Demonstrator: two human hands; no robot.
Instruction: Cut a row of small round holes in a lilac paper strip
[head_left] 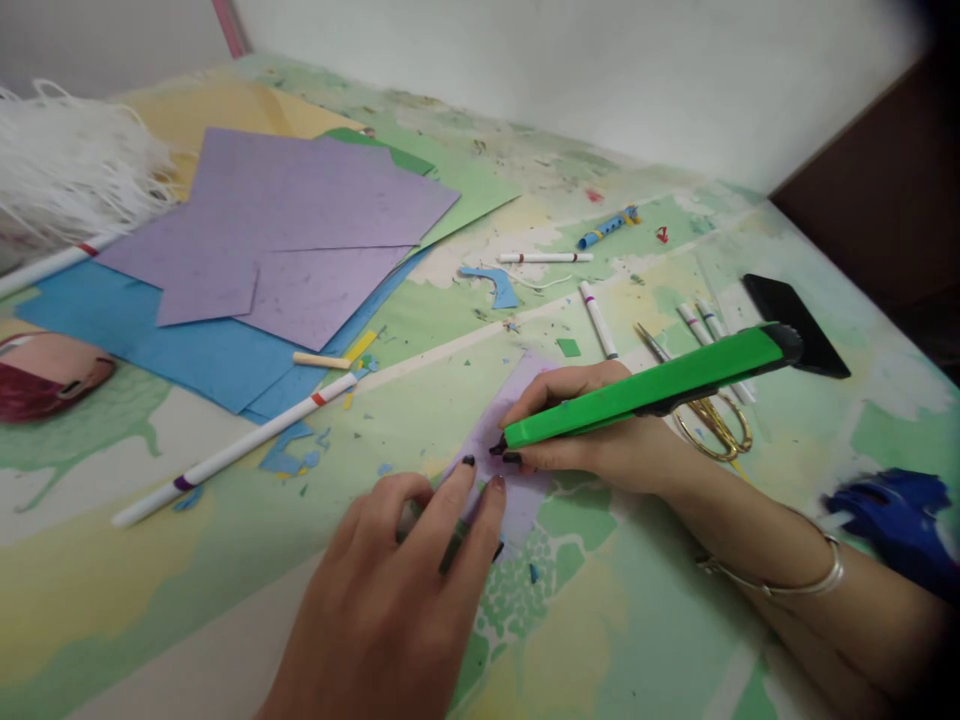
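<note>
My right hand (592, 430) is closed around a green utility knife (645, 385) with a black end. The knife slants down to the left, its dark tip at a strip of purple paper (517, 500) on the table. My left hand (420, 570) rests with fingers apart on the left side of that strip, fingertips close to the knife's tip. Something dark shows between the left fingers; I cannot make it out. Part of the strip is hidden under both hands. Gold-handled scissors (712, 425) lie beyond my right wrist.
Purple sheets (300, 200) overlap blue sheets (150, 320) at the back left. A long white stick (247, 440), a blue scrap (495, 285) and white markers (598, 320) lie around. A black phone (795, 325) and a dark blue object (892, 520) are at right.
</note>
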